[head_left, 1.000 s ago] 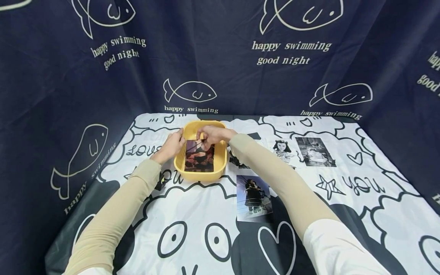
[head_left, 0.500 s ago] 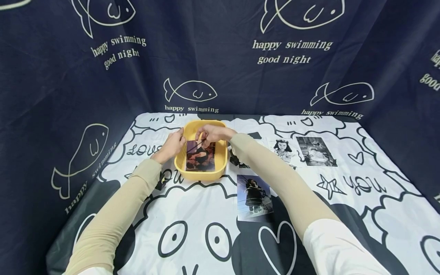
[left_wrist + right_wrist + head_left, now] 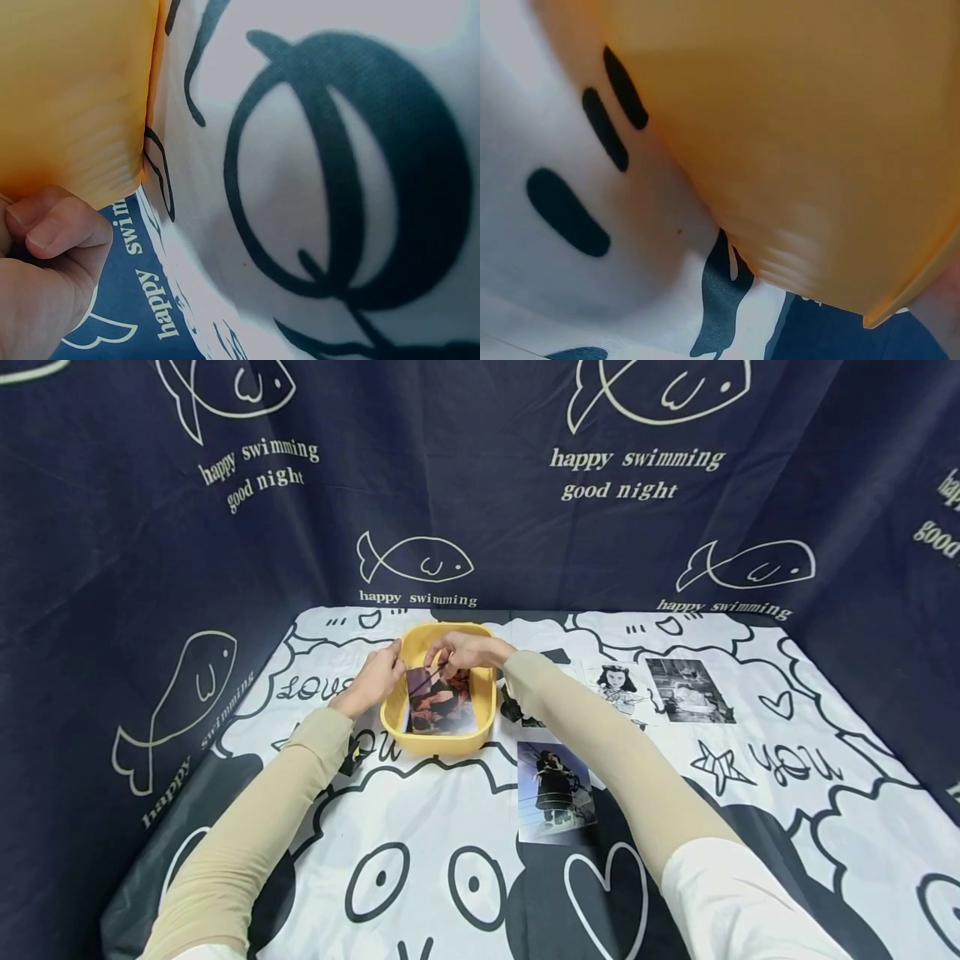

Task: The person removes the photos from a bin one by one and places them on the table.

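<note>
A yellow plastic basin [image 3: 437,744] stands on the patterned cloth, with a dark, reddish photo print [image 3: 447,708] lying inside. My left hand [image 3: 373,679] grips the basin's left rim; in the left wrist view its curled fingers [image 3: 56,225] meet the yellow wall. Over the inside of the basin, my right hand [image 3: 467,652] pinches a thin dark stick-like tool [image 3: 427,682], perhaps tweezers. The tool slants down to the print's upper left part; whether it grips the print cannot be made out. In the right wrist view the basin wall [image 3: 795,150] hides nearly all of that hand.
Right of the basin lies a photo print of a dark-dressed figure [image 3: 555,793]. Farther right are a black-and-white portrait print [image 3: 617,685] and a grey print [image 3: 688,692]. A small dark item [image 3: 349,758] lies left of the basin. A navy curtain [image 3: 525,552] hangs behind.
The print in the basin has shifted slightly right and turned, with a dark strip now showing along its lower left edge. The tool has moved slightly; the left hand stays put.
</note>
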`<state>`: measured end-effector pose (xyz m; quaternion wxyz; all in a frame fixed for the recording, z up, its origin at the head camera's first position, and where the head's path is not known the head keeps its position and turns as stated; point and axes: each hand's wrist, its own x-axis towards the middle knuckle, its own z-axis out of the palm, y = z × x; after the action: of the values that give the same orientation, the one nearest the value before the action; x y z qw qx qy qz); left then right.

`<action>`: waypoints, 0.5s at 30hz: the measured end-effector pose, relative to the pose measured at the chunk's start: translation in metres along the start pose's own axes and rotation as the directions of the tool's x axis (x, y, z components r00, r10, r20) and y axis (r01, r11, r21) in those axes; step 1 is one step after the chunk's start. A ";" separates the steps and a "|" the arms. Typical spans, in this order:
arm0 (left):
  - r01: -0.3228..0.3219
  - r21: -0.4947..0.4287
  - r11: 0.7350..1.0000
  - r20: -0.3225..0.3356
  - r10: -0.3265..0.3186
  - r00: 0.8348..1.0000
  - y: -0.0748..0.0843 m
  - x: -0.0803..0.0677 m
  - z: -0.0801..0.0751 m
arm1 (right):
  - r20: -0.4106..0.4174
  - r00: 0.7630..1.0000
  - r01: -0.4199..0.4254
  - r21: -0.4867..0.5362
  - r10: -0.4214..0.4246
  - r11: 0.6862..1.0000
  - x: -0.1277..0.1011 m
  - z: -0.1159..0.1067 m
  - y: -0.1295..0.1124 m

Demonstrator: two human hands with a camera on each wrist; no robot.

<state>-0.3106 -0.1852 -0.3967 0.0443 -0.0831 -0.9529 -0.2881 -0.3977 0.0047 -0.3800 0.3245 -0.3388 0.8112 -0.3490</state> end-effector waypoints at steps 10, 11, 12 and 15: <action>-0.001 -0.005 1.000 0.004 0.001 1.000 0.001 -0.001 0.001 | -0.031 0.999 -0.014 0.049 0.016 0.999 -0.006 -0.009 -0.006; 0.003 -0.008 1.000 0.009 -0.003 1.000 0.001 -0.001 0.000 | -0.047 0.999 -0.014 0.055 0.017 0.998 -0.008 -0.011 -0.007; 0.005 -0.008 1.000 0.010 -0.005 1.000 0.002 -0.002 0.000 | -0.062 0.998 -0.010 0.060 0.014 0.998 -0.010 -0.012 -0.009; 0.007 -0.013 1.000 0.016 -0.007 1.000 0.002 -0.002 -0.001 | -0.098 0.995 0.002 0.076 0.005 0.997 -0.014 -0.018 -0.012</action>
<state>-0.3083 -0.1842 -0.3948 0.0352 -0.0825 -0.9516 -0.2939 -0.3995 0.0148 -0.3568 0.2970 -0.3080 0.8127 -0.3955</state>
